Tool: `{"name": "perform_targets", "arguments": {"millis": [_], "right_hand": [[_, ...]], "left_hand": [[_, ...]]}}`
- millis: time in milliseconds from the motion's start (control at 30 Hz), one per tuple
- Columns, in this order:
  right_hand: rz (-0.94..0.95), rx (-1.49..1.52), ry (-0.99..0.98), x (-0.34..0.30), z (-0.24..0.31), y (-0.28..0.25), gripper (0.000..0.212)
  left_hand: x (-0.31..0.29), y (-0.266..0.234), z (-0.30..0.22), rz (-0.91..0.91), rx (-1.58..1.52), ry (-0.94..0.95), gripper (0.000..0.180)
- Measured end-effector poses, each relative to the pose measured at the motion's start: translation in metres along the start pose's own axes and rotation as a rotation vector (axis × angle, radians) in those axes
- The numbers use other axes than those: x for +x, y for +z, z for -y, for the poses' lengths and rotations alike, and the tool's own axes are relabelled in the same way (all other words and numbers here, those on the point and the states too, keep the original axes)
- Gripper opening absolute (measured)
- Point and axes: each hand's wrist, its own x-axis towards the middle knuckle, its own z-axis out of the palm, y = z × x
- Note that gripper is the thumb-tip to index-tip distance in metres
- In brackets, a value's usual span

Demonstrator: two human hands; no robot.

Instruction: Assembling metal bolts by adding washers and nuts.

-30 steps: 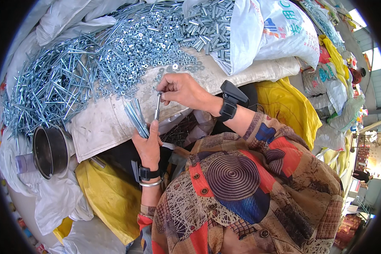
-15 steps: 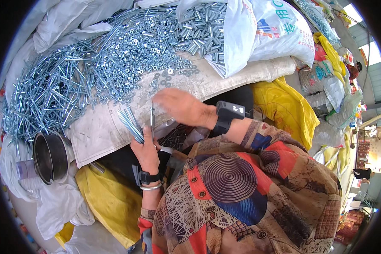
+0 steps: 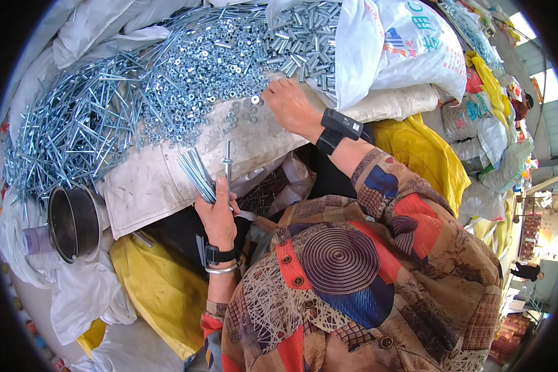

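My left hand (image 3: 217, 217) is closed around a bundle of thin metal rods (image 3: 196, 175). Between its thumb and fingers one rod (image 3: 228, 154) stands upright, with a small washer-like ring partway up. My right hand (image 3: 292, 110) is at the near edge of the hardware, its fingers bent and drawn together beside a loose washer (image 3: 255, 100); whatever they hold is hidden. Past it lies a heap of short metal tubes (image 3: 301, 42). Small nuts and washers (image 3: 195, 74) spread to the left of the tubes, and a large tangle of long rods (image 3: 74, 118) is at the far left.
A pale canvas (image 3: 146, 186) lies under the hardware. At the left stands a dark round pan (image 3: 74, 224) beside a translucent container (image 3: 36, 242). White printed sacking (image 3: 409, 49) covers the back right. Yellow sacks (image 3: 421, 155) lie to the right; a distant person (image 3: 527, 271) is at far right.
My right hand has moved away from the upright rod, up and right to the washers by the tubes. The left hand stays nearly in place, still holding the bundle and the single rod.
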Motion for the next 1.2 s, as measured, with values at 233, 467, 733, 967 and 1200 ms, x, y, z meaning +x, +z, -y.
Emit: {"name": "perform_targets", "arguments": {"millis": [233, 467, 733, 967, 1200], "right_hand": [[0.097, -0.046, -0.061, -0.003, 0.001, 0.001, 0.014], [0.120, 0.353, 0.103, -0.002, 0.006, -0.007, 0.013], [0.210, 1.511, 0.361, 0.006, 0.049, -0.036, 0.015], [0.377, 1.627, 0.432, -0.002, 0.057, -0.037, 0.017], [0.375, 1.758, 0.640, -0.025, 0.096, -0.030, 0.018]], "left_hand": [[0.000, 0.000, 0.000, 0.020, -0.023, -0.011, 0.029], [-0.002, 0.002, -0.001, 0.029, 0.005, -0.023, 0.030], [-0.002, 0.003, -0.004, 0.056, 0.036, -0.024, 0.029], [-0.001, -0.005, -0.007, 0.030, 0.353, 0.201, 0.027], [0.002, 0.001, -0.010, 0.073, 0.240, 0.145, 0.030]]}}
